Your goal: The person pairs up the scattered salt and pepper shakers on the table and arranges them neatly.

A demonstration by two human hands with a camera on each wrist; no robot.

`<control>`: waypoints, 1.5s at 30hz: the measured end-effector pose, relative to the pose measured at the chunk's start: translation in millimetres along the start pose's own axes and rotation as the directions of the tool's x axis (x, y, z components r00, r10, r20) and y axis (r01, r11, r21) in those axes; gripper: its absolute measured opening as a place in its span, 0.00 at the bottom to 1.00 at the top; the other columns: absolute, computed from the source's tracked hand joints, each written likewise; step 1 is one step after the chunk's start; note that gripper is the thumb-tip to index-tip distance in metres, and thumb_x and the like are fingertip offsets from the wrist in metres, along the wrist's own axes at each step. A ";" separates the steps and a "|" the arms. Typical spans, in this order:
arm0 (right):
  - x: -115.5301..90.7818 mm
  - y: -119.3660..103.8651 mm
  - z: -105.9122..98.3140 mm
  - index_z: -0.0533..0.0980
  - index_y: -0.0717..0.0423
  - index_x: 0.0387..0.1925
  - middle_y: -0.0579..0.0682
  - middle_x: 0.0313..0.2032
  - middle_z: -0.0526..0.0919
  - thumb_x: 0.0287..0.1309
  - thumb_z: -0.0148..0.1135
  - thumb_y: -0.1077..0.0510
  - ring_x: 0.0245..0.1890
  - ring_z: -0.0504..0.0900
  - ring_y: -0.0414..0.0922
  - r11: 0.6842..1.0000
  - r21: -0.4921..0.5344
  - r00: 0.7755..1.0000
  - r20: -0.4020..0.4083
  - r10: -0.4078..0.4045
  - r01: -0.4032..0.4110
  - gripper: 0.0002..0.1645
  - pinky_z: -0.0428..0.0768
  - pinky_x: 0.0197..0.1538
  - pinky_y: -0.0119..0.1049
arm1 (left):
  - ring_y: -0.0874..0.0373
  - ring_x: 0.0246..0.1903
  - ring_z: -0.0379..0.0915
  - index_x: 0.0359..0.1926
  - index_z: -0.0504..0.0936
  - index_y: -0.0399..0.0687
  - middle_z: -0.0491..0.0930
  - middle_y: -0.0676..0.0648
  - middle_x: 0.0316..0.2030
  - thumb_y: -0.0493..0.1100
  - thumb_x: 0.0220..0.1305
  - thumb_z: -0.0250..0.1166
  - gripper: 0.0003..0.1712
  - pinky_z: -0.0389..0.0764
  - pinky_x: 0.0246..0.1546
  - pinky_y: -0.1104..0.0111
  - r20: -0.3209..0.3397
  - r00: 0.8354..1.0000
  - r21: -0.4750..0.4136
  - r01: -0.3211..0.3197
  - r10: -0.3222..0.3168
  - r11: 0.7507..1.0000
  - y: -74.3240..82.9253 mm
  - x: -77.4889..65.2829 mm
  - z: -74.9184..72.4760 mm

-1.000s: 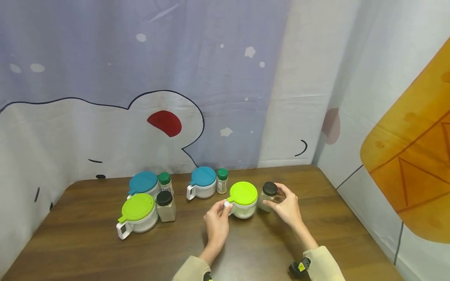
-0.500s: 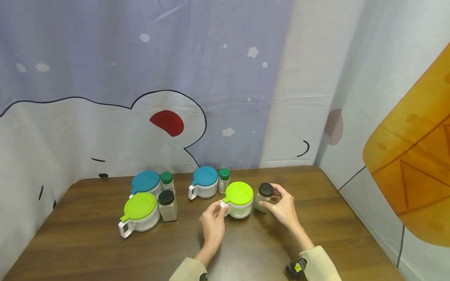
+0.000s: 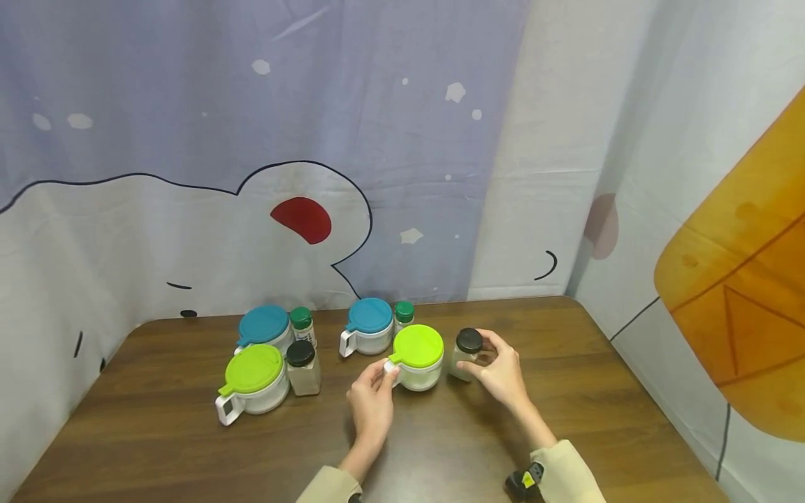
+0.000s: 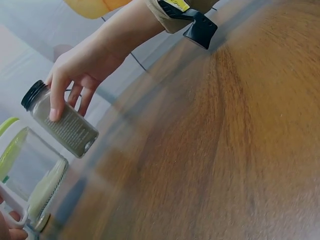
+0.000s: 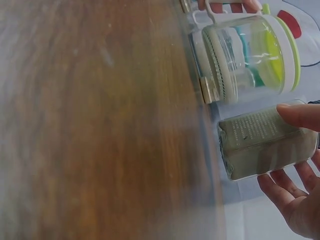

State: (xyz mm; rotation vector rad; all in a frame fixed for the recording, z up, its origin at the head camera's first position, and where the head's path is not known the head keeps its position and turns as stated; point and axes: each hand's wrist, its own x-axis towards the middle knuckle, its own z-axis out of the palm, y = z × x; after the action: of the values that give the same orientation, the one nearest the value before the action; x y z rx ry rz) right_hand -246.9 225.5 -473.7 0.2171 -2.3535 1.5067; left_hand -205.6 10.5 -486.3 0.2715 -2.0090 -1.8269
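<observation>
My left hand (image 3: 371, 405) pinches the white handle of a clear seasoning jar (image 3: 418, 346) with a lime-green lid. Pale powder lies in its bottom, visible in the left wrist view. To its right, my right hand (image 3: 504, 377) grips a square glass spice bottle (image 3: 462, 363) with a black cap, thumb on one side and fingers on the other. The right wrist view shows printed text on that bottle (image 5: 265, 140), which is full of greyish powder. Both containers are upright and side by side, close over the wooden table (image 3: 453, 447).
Behind the lime-lidded jar stand a blue-lidded jar (image 3: 370, 328) and a green-capped shaker (image 3: 404, 312), partly hidden. On the left are another blue-lidded jar (image 3: 264, 325), lime-lidded jar (image 3: 253, 377), green-capped shaker (image 3: 302, 325) and black-capped bottle (image 3: 304, 374). A printed curtain (image 3: 415, 154) hangs behind.
Both hands have moved left with the lime-lidded jar and the black-capped spice bottle. The jar now partly covers the green-capped shaker behind it. The view has shifted slightly.
</observation>
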 end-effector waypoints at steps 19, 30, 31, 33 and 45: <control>-4.0 -4.3 24.1 0.77 0.55 0.48 0.53 0.42 0.86 0.33 0.79 0.69 0.42 0.84 0.44 0.999 0.037 1.000 0.030 -0.005 0.004 0.33 0.83 0.45 0.31 | 0.45 0.44 0.83 0.44 0.84 0.36 0.85 0.35 0.43 0.34 0.58 0.67 0.12 0.83 0.43 0.63 -0.048 0.998 0.006 0.030 -0.030 1.000 -4.9 1.7 -17.0; -10.3 -46.5 25.3 0.76 0.65 0.47 0.60 0.41 0.86 0.35 0.76 0.72 0.40 0.85 0.49 0.999 0.000 0.995 0.096 -0.033 0.033 0.31 0.85 0.44 0.39 | 0.43 0.44 0.83 0.45 0.83 0.34 0.84 0.33 0.43 0.34 0.58 0.67 0.13 0.84 0.43 0.64 -0.063 0.998 -0.010 0.023 -0.023 1.000 -9.2 2.2 -27.5; -10.0 -48.3 25.5 0.76 0.65 0.47 0.60 0.41 0.86 0.35 0.76 0.72 0.41 0.85 0.50 1.000 -0.004 0.994 0.107 -0.026 0.026 0.31 0.85 0.44 0.39 | 0.43 0.44 0.83 0.45 0.83 0.34 0.84 0.33 0.43 0.34 0.58 0.67 0.13 0.84 0.43 0.64 -0.064 0.998 -0.007 0.024 -0.024 1.000 -9.3 2.1 -28.2; -9.7 -51.2 26.1 0.76 0.65 0.47 0.60 0.41 0.86 0.36 0.75 0.72 0.42 0.85 0.53 1.000 -0.005 0.992 0.126 -0.020 0.021 0.31 0.84 0.45 0.41 | 0.43 0.44 0.83 0.45 0.83 0.34 0.84 0.34 0.43 0.34 0.58 0.67 0.13 0.83 0.43 0.64 -0.065 0.998 -0.002 0.025 -0.025 1.000 -10.2 2.2 -29.7; -3.4 -38.5 33.4 0.76 0.64 0.49 0.61 0.41 0.86 0.36 0.76 0.71 0.42 0.85 0.55 1.000 0.012 0.986 0.166 0.001 -0.003 0.32 0.83 0.47 0.48 | 0.45 0.45 0.83 0.47 0.84 0.36 0.84 0.36 0.44 0.34 0.58 0.68 0.15 0.83 0.42 0.66 -0.075 0.996 0.030 0.049 -0.046 0.998 -14.5 6.1 -41.1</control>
State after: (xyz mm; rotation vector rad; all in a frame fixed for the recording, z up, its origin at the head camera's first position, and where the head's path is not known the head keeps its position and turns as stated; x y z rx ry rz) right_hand -238.6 178.8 -454.9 0.3567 -2.4729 1.5593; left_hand -195.5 -31.0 -497.2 0.3939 -1.9982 -1.7877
